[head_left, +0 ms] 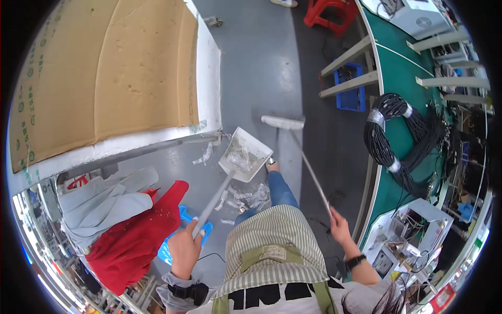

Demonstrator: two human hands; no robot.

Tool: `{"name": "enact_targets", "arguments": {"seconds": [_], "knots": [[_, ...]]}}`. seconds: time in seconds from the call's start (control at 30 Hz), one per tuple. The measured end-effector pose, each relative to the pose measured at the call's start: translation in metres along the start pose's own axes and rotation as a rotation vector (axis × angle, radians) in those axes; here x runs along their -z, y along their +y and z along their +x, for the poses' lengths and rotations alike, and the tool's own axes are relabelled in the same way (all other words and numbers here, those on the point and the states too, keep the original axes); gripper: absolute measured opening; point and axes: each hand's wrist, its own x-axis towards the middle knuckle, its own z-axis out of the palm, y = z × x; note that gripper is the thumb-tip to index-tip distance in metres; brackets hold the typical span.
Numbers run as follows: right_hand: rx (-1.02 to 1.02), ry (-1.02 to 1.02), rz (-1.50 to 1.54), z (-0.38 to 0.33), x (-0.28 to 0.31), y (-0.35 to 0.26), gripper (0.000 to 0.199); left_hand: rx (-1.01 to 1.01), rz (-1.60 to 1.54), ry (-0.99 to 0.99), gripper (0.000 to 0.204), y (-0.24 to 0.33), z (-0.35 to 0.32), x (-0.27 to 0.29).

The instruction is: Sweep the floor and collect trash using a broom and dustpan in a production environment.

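My left hand (184, 248) is wrapped round the grey handle of a long-handled white dustpan (254, 139). The pan rests on the grey floor ahead of my feet with crumpled clear plastic scraps (239, 156) in it. In my right hand (341, 228) is the thin stick of a broom (283, 123). Its pale, slightly blurred head is just beyond the pan's far right side, apart from it. More plastic scraps (250, 196) lie on the floor between the pan and my feet, and another crumpled piece (204, 154) lies left of the pan.
At the left, cardboard (146, 68) covers a white-edged platform. Red cloth (138, 238) and grey cloth (107, 206) hang nearer, beside a blue plastic stool (185, 213). A green-topped workbench (397, 68) on the right bears coiled black cables (377, 137). A blue bin (351, 97) and red stool (330, 14) stand farther off.
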Motion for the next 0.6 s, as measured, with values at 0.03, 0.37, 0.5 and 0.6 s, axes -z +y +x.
{"name": "enact_targets", "arguments": {"seconds": [0.03, 0.37, 0.5, 0.6], "knots": [[-0.075, -0.022, 0.035, 0.032, -0.002, -0.007, 0.041, -0.008, 0.008, -0.001, 0.038, 0.003, 0.008, 0.003], [-0.059, 0.234, -0.124, 0.149, -0.061, 0.038, 0.047, -0.261, -0.113, 0.171, 0.036, 0.06, 0.159, 0.006], [-0.321, 0.051, 0.179, 0.051, -0.064, 0.02, 0.04, -0.295, -0.164, 0.182, 0.036, 0.065, 0.235, 0.004], [-0.299, 0.077, 0.177, 0.02, -0.036, -0.002, 0.039, -0.292, -0.173, 0.14, 0.037, 0.077, 0.28, 0.011]]}}
